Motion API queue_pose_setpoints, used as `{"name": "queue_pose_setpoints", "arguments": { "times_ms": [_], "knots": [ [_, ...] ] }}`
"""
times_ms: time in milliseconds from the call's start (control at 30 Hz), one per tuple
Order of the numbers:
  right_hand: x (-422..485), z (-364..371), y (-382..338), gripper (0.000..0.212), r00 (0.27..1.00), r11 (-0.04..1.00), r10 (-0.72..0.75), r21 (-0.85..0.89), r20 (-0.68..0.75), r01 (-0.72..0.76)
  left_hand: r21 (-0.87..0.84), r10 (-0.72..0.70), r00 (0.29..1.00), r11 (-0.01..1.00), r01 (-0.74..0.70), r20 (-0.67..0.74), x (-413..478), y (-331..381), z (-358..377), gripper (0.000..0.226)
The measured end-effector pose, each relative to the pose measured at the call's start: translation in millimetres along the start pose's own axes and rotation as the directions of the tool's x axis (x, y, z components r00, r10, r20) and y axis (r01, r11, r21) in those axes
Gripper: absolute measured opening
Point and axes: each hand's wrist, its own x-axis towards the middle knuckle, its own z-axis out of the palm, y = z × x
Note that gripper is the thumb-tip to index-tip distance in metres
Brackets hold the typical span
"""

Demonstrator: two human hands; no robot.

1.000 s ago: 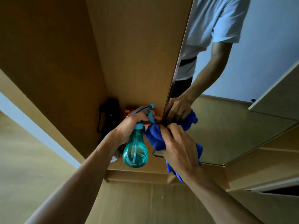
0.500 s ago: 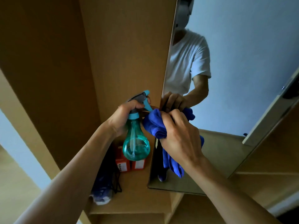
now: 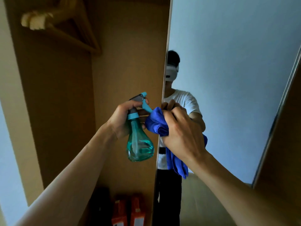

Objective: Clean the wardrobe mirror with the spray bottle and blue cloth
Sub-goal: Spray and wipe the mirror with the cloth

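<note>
My left hand [image 3: 123, 118] grips the neck of a teal spray bottle [image 3: 139, 144], held upright just left of the mirror's edge. My right hand [image 3: 180, 134] clutches a bunched blue cloth [image 3: 156, 123] against the left edge of the wardrobe mirror [image 3: 236, 79]. A tail of the cloth hangs below my wrist. The mirror reflects a person in a white shirt and a pale blue wall.
The open wardrobe compartment [image 3: 127, 54] lies left of the mirror. Wooden hangers [image 3: 65, 30] hang at the top left. Orange boxes [image 3: 128, 211] and a dark object stand on the shelf below. Another wardrobe panel [image 3: 286, 128] borders the mirror on the right.
Both hands with bottle and cloth have moved up along the mirror's left edge, and my view has tilted upward from the shelf to the hangers.
</note>
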Motion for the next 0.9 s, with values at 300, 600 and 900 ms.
{"name": "queue_pose_setpoints", "arguments": {
  "times_ms": [300, 600, 900],
  "knots": [
    [59.2, -34.8, 7.3, 0.039, 0.987, 0.999, 0.0, -0.046, -0.158, -0.008, 0.047, 0.17, 0.985, 0.984, -0.172, 0.028, 18.8, 69.0, 27.3, 0.018],
    [105.9, -64.2, 15.5, 0.031, 0.988, 0.998, 0.031, 0.065, -0.151, -0.022, 0.204, 0.276, 0.959, 0.944, -0.259, -0.062, 25.0, 128.5, 45.7, 0.015],
    [171.2, -101.2, 18.5, 0.023, 0.984, 0.997, 0.051, 0.063, -0.171, -0.041, 0.205, 0.345, 0.922, 0.929, -0.308, -0.177, 38.9, 133.6, 64.0, 0.02]
  ]
}}
